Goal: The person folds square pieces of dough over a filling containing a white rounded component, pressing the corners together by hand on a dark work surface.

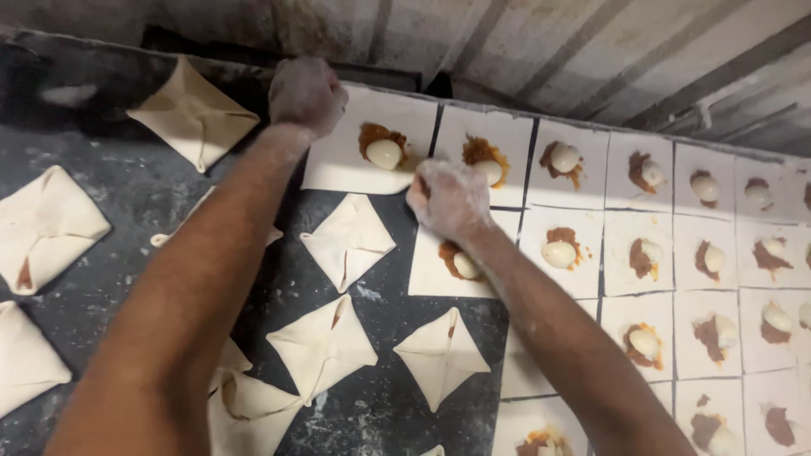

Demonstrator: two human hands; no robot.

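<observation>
Item: flour-dusted left hand and right hand, both clenched on opposite corners of the open dough square with filling and egg at the bench's far edge; folding apparently beginning, corners next needing drawing over the centre.

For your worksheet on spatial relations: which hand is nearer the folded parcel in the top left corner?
Left. The left hand is just right of that parcel; the right hand is farther right, on open squares.
</observation>
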